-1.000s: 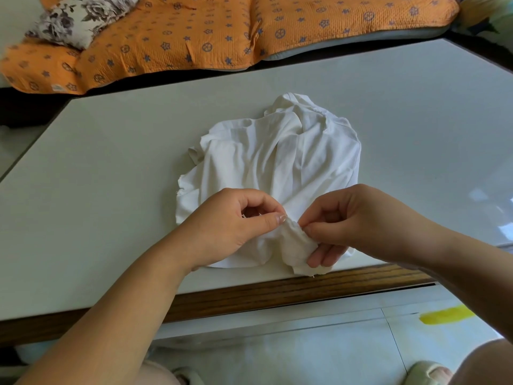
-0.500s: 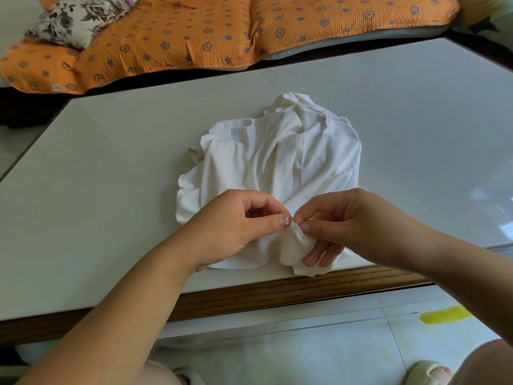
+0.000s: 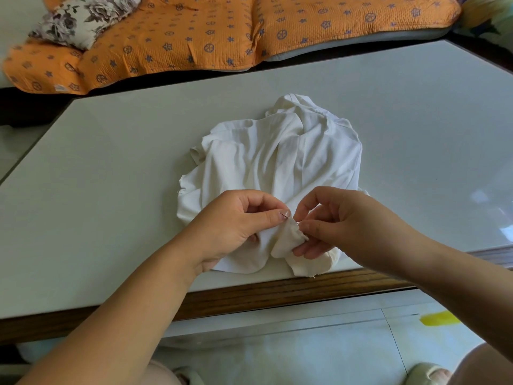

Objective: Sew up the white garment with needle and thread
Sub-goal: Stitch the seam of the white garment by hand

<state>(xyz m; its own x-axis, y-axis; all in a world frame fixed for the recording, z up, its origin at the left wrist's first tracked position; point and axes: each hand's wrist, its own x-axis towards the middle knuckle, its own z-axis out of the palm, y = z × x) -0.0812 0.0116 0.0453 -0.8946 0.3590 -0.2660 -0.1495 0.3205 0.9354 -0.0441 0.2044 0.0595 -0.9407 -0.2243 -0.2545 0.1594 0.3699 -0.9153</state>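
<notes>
Status: white garment (image 3: 280, 162) lies crumpled on the tabletop (image 3: 111, 190), mid-width, with its near part reaching the near edge. One raised fold is held from both sides. On one side the left hand (image 3: 230, 226) pinches it between thumb and forefinger. On the other the right hand (image 3: 347, 223) pinches it, lower fingers tucked under the cloth. The two sets of fingertips nearly meet. Thin dark sliver at the left thumb tip (looks like the needle (image 3: 284, 216), too small to be sure). Orange cushion (image 3: 194, 37) beyond the far edge.

Tabletop (image 3: 111, 176) open around garment (image 3: 277, 162), cushion (image 3: 180, 37) beyond
</notes>
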